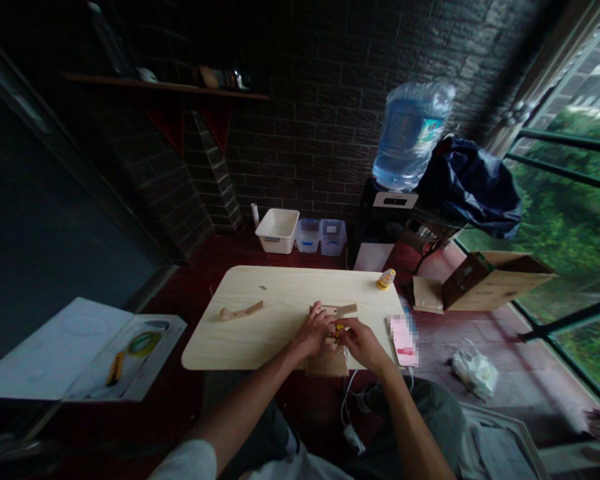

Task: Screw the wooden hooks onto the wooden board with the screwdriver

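Near the front edge of the pale table [275, 340], my left hand [316, 333] rests on a brown cardboard piece [327, 364] that reaches past that edge. Its fingers are stretched out over the cardboard. Close beside it, my right hand [360, 339] is closed, thumb and fingers pinched at a small yellow item [339, 328] too small to identify. A narrow cardboard strip [349, 309] sticks out just beyond both hands. Farther left on the table lies a cardboard piece with a long arm and rounded end [243, 311].
A yellow-capped bottle [386, 279] stands at the table's far right corner. A pink item [404, 340] lies at the right edge. Left is an open white box [155, 360] with tape and a cutter. Behind are plastic bins [279, 231] and a water dispenser [385, 223].
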`<state>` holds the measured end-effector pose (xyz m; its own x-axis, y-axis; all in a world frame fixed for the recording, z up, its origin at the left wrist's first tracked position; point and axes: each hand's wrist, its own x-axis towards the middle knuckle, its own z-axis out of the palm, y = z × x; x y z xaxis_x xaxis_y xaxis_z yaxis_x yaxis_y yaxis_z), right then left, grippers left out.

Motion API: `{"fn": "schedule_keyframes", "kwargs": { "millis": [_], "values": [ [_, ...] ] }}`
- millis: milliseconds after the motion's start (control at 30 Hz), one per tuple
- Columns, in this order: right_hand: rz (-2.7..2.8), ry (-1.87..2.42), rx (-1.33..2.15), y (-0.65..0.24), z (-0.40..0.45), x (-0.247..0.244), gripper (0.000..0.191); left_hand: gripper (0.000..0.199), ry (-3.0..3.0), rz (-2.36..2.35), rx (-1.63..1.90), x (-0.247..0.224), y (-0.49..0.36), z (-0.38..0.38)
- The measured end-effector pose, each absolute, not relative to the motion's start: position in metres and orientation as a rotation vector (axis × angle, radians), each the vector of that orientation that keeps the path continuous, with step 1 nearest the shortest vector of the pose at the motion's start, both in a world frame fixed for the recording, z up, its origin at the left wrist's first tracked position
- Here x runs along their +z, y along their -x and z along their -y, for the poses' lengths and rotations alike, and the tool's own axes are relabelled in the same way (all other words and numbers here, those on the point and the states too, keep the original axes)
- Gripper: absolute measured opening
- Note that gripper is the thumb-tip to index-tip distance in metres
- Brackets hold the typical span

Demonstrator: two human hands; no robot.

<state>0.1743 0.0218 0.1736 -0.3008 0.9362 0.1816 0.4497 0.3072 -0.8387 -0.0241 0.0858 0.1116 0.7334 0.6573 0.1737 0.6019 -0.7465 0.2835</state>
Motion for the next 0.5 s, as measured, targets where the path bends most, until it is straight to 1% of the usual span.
{"fn": "schedule_keyframes", "kwargs": {
  "millis": [100, 200, 333, 500],
  "values": [
    [2.073, 1.241, 0.874, -0.178, -0.03, 0.19, 0.03, 0.035, -2.723, -1.012, 0.385, 0.111, 0.023, -0.086],
    [2.111, 1.246, 0.917, -0.18, -0.035, 0.198, 0.031, 0.039, -2.714, -1.015, 0.387, 0.111, 0.023, -0.086],
    [2.097, 1.259, 0.928, -0.18, -0.034, 0.197, 0.031, 0.043, -2.714, -1.0, 0.387, 0.111, 0.023, -0.086],
    [2.118, 1.273, 0.901, -0.184, -0.035, 0.194, 0.027, 0.042, -2.707, -0.986, 0.406, 0.111, 0.024, -0.085]
  ]
}}
